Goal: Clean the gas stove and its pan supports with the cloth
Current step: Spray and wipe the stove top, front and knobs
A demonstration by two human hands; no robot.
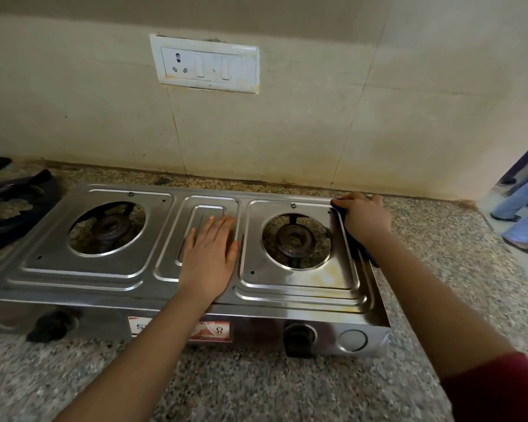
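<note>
Two-burner stainless steel gas stove (104, 278) sits on speckled granite bench (256, 388), against beige tiled wall (287, 132). Both round burner openings bare, no supports on top. Black metal pan supports (9, 208) lie off to the far left on the bench, just beside the stove's left end. Left hand (209, 257) lies flat, palm down, fingers together, on the raised centre panel of the stove top; grip spread flat, holding nothing. Right hand (365, 216) presses on the stove's back right corner, grip closed over dark blue cloth (358, 248); cloth shows at the fingertips and trails along the right edge under the wrist. Yellowish stain on the steel in front of the right burner (294, 239). Two black knobs on the front panel, right knob (297, 338) sharp, left knob (51, 324) blurred. White switch-and-socket plate (206, 63) on the wall above. Dark red sleeve (500, 388) at the right forearm.
</note>
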